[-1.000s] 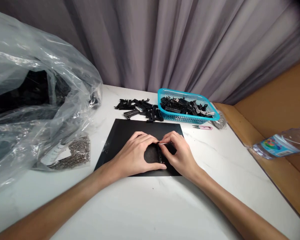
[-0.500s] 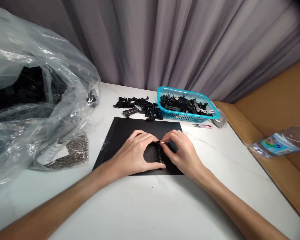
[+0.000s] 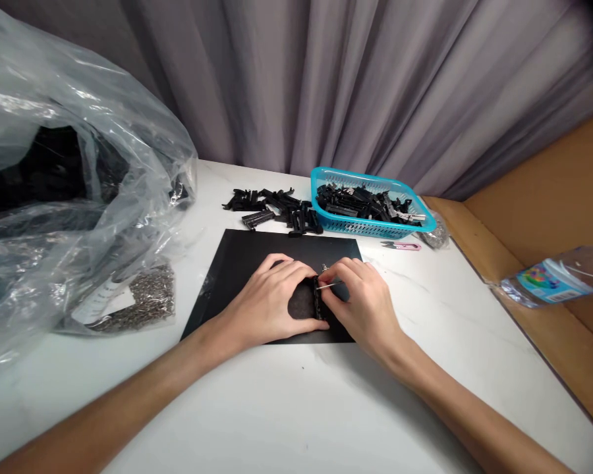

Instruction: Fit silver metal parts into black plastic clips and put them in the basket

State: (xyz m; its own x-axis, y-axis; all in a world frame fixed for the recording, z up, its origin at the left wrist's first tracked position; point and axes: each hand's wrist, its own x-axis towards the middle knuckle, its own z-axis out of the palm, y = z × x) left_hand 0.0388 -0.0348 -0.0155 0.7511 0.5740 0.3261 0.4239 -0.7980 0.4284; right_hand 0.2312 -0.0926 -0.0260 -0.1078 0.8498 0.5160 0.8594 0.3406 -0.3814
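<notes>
My left hand (image 3: 267, 299) grips a narrow black plastic part (image 3: 318, 304) endwise, thumb at its near end and fingers at the far end. The part stands over a black mat (image 3: 247, 250). Pinched in my right hand (image 3: 363, 299) is a thin metal rod-like tool (image 3: 328, 286), its tip at the upper half of the black part. Its other end is mostly hidden behind my fingers, so its kind is unclear. Small shiny metal pieces (image 3: 325, 268) lie just beyond my right fingertips.
Several similar black parts (image 3: 277, 209) lie behind the mat, beside a blue basket (image 3: 375, 228) full of them. Pink-handled thread snips (image 3: 400, 245) are in front of the basket. A bag of small metal pieces (image 3: 148, 296) and a large plastic bag (image 3: 143, 131) stand left; a plastic bottle (image 3: 548, 283) lies right.
The metal tool's tip has shifted slightly down along the black part. Small metal pieces show more beyond my right fingers. My left hand keeps its grip.
</notes>
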